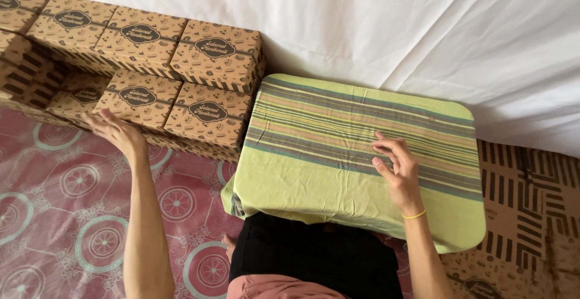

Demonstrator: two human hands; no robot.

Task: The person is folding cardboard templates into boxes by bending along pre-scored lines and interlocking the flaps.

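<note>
Both arms outstretched: left hand touches boxes, right hand rests on cloth.

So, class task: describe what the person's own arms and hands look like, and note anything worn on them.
Both forearms are bare, with no sleeves in view. The right hand has a thin yellow band around its wrist. The left hand wears nothing: no glove, ring or watch shows. The fingers are bare, with short nails.

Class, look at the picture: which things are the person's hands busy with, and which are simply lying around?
In hand:
left hand on a brown printed box
right hand on the green striped cloth

Lying about:
white sheet
pink patterned mat
flattened cardboard
</note>
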